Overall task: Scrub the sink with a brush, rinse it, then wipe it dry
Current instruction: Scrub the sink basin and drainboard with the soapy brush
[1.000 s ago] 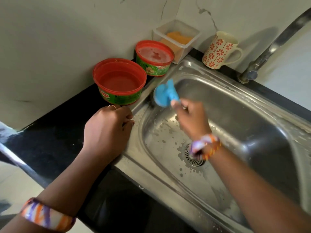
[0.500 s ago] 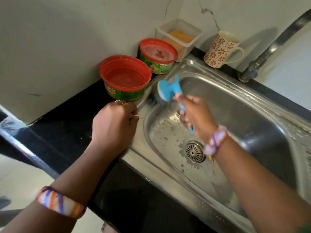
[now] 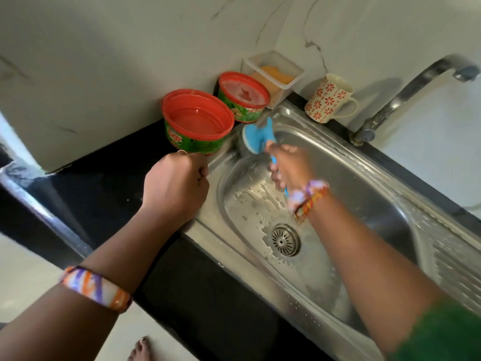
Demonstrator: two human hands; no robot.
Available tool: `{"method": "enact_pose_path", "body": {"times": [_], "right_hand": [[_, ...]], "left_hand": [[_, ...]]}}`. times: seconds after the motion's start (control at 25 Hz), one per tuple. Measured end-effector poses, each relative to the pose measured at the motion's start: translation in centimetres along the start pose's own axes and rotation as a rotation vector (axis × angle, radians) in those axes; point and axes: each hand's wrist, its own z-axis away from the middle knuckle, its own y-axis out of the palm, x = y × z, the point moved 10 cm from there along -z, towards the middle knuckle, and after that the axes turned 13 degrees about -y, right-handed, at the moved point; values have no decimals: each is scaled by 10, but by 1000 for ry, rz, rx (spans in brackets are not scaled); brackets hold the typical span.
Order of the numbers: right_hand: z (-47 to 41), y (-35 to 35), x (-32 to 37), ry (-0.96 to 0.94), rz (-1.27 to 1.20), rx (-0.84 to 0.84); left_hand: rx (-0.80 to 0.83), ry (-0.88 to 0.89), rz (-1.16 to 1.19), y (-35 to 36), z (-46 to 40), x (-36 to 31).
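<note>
Head view: scrubbing underway. Right hand point(image 3: 289, 166) gripped blue round-headed plastic brush point(image 3: 256, 135) against far-left corner of sudsy stainless steel sink point(image 3: 364, 194); left hand point(image 3: 175, 186) fisted, braced on rim. Rinsing, wiping judged undone.

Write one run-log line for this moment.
stage: scrubbing | right hand: grips blue brush | brush at sink far-left corner | left hand: fist on sink edge
</note>
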Motion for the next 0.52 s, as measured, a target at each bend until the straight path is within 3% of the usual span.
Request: {"method": "enact_pose_path", "body": {"times": [0.08, 0.12, 0.28, 0.44, 0.52], "right_hand": [[-15, -8, 6, 27, -58, -99], [-6, -4, 5, 27, -52, -71], [59, 29, -8, 29, -11, 313], [27, 8, 11, -66, 107, 66], [49, 10, 13, -108, 133, 147]], "left_hand": [[3, -17, 38, 0, -1, 2], [-1, -37, 57, -2, -1, 5], [-31, -82, 135, -8, -2, 12], [-24, -133, 243, -11, -6, 19], [-18, -169, 299, -17, -7, 24]]}}
